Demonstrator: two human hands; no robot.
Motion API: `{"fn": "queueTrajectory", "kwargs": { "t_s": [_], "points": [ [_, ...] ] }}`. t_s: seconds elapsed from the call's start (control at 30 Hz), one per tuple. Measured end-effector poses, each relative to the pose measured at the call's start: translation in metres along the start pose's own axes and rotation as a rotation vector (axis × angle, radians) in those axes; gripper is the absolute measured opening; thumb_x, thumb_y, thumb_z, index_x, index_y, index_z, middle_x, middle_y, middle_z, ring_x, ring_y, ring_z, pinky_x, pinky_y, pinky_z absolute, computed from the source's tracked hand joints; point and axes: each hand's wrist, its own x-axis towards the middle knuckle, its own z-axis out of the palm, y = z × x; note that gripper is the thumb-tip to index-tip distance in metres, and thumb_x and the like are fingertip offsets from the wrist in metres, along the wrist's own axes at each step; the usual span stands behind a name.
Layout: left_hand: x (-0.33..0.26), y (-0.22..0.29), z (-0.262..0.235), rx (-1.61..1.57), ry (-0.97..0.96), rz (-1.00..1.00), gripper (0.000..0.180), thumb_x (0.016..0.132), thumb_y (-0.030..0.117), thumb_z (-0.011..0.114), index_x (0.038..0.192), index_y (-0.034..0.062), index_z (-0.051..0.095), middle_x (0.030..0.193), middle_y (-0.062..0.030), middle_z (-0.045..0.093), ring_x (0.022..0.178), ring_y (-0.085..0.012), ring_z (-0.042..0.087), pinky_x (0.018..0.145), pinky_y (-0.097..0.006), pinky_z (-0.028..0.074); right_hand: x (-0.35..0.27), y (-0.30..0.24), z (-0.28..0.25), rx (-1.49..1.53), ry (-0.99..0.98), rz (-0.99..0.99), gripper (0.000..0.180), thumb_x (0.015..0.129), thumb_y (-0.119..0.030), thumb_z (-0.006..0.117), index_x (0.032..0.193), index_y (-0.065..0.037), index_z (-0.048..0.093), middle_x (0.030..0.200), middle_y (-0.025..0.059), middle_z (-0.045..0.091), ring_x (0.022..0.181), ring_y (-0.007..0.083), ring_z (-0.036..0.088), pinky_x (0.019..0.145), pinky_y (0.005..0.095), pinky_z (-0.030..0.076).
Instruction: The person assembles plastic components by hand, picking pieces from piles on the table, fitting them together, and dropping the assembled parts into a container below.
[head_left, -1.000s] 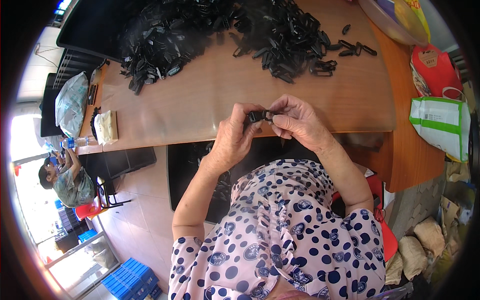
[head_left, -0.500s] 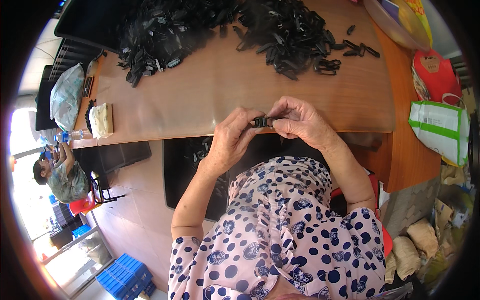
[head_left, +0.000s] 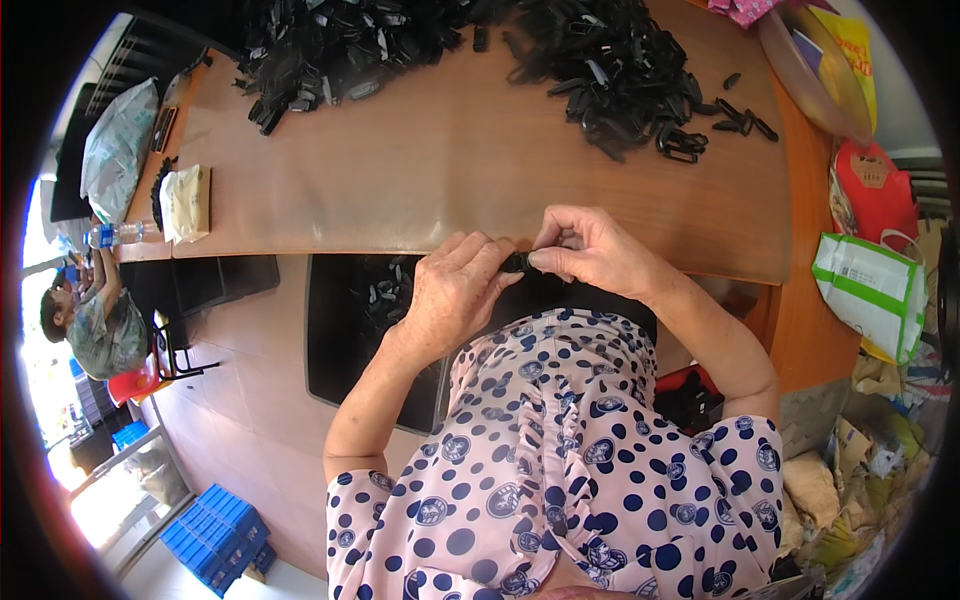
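In front of my chest, at the table's near edge, both hands hold one small black plastic part (head_left: 516, 262). It looks like a buckle piece, but the fingertips cover much of it. My left hand (head_left: 455, 285) is closed, pinching the part's left end between thumb and fingers. From the other side my right hand (head_left: 598, 255) grips the right end, thumb against bent forefinger. Farther off on the brown table (head_left: 390, 190) lie two heaps of similar black pieces, a left heap (head_left: 345, 50) and a right heap (head_left: 620, 80). Several oblong frames (head_left: 745, 118) are scattered beside the right heap.
Below the table edge a black tray (head_left: 335, 355) holds more black pieces. At the left are a tissue pack (head_left: 187, 205), a water bottle (head_left: 118, 234) and a plastic bag (head_left: 122, 150). Another person (head_left: 100, 320) sits beyond. Bags (head_left: 870, 290) and a plastic basin (head_left: 815, 75) stand right.
Both hands have drawn the black part slightly nearer to me, from over the table edge to just off it. More of the part is covered by fingers. The whole view has shifted a little.
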Motion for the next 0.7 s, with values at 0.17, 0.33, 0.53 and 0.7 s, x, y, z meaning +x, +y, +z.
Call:
{"fn": "queueTrajectory", "kwargs": {
  "t_s": [0.17, 0.33, 0.53, 0.7],
  "points": [
    [-0.016, -0.006, -0.005, -0.161, -0.062, -0.133, 0.026, 0.077, 0.012, 0.071, 0.099, -0.0007, 0.064, 0.076, -0.0119, 0.060, 0.068, -0.0271, 0.058, 0.062, -0.034, 0.048, 0.011, 0.011, 0.007, 0.516, -0.221, 0.422, 0.012, 0.089, -0.012, 0.065, 0.088, -0.004, 0.056, 0.081, 0.0037, 0.059, 0.071, 0.0099, 0.054, 0.059, 0.0213, 0.043],
    [-0.023, -0.014, -0.013, -0.382, -0.028, -0.367, 0.025, 0.079, 0.011, 0.071, 0.101, 0.0013, 0.066, 0.096, -0.0150, 0.062, 0.085, -0.0291, 0.063, 0.074, -0.034, 0.051, 0.026, 0.013, 0.021, 0.558, -0.219, 0.430, 0.015, 0.091, -0.019, 0.062, 0.096, -0.007, 0.055, 0.087, 0.0033, 0.059, 0.075, 0.0111, 0.057, 0.054, 0.0216, 0.044],
    [-0.046, -0.033, -0.006, -0.808, 0.237, -0.373, 0.028, 0.084, 0.021, 0.070, 0.107, 0.0059, 0.067, 0.139, -0.0168, 0.035, 0.128, -0.0326, 0.036, 0.105, -0.045, 0.034, 0.041, 0.000, 0.055, 0.571, -0.470, 0.332, 0.049, 0.099, -0.041, 0.042, 0.133, -0.005, 0.038, 0.095, 0.0065, 0.058, 0.079, 0.0126, 0.062, 0.057, 0.0225, 0.049],
    [-0.072, -0.030, -0.011, -1.178, 0.247, -0.532, 0.036, 0.088, 0.033, 0.065, 0.109, 0.0036, 0.066, 0.144, -0.0159, 0.032, 0.130, -0.0312, 0.035, 0.106, -0.046, 0.031, 0.053, -0.004, 0.082, 0.353, -0.479, 0.304, 0.039, 0.100, -0.035, 0.043, 0.111, 0.001, 0.054, 0.082, 0.0078, 0.060, 0.066, 0.0121, 0.060, 0.057, 0.0214, 0.048]
  ]
}}
